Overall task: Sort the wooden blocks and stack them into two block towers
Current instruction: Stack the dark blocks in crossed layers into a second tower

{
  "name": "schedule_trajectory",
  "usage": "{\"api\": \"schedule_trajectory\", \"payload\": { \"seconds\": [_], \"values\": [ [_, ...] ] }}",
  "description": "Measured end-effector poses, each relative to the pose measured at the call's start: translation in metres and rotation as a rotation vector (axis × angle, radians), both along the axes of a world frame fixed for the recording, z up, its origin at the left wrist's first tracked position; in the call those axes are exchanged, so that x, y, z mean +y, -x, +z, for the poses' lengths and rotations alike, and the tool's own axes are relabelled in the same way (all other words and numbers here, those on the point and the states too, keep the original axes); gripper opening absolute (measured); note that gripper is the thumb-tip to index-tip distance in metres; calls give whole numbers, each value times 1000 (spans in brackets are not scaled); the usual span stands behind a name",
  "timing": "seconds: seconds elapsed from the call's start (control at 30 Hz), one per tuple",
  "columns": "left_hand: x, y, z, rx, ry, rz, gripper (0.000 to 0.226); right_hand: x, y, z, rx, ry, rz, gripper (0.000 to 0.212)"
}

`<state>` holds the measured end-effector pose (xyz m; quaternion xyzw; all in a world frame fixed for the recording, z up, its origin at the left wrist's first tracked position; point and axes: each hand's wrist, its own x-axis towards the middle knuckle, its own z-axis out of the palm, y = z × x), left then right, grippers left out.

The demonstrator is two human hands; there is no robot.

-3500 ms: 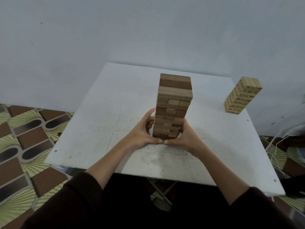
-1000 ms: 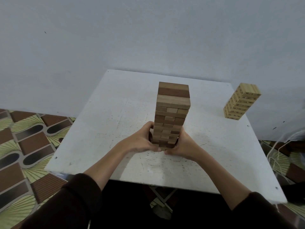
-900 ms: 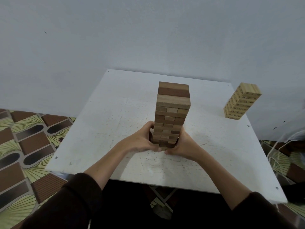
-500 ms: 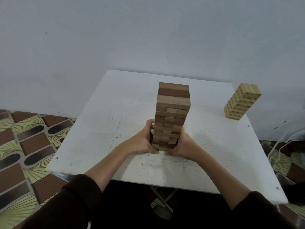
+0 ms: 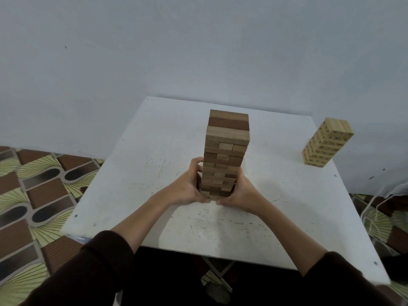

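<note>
A tall tower of brown wooden blocks (image 5: 227, 140) stands upright in the middle of the white table (image 5: 150, 164). My left hand (image 5: 187, 188) grips the tower's lower left side, fingers curled round its far edge and thumb along the front foot. On the opposite side, my right hand (image 5: 242, 193) holds the lower right side, with its fingers hidden behind the blocks. A shorter tower of pale printed blocks (image 5: 326, 144) stands apart at the table's far right edge.
A grey wall rises right behind the table. Patterned brown and yellow floor tiles (image 5: 39, 191) lie to the left. White cords (image 5: 375, 202) hang off the right side near the table's edge.
Both hands have stayed at the base of the brown tower; my left fingers have slid a little higher up its left side. The tower stands as before.
</note>
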<state>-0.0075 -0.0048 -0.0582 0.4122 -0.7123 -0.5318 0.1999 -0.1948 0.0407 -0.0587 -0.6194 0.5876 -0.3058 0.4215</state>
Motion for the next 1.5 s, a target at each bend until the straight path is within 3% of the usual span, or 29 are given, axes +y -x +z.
{"api": "schedule_trajectory", "payload": {
  "seconds": [0.77,1.27,1.5],
  "values": [
    [-127,-29,2,60,-16,58,109,-131,-30,7,-83,71,54,107],
    [-154,-29,2,47,-6,65,111,-162,-29,-1,-54,47,69,112],
    [-149,-30,4,-20,17,64,110,-164,-26,1,38,9,108,129]
  ]
}}
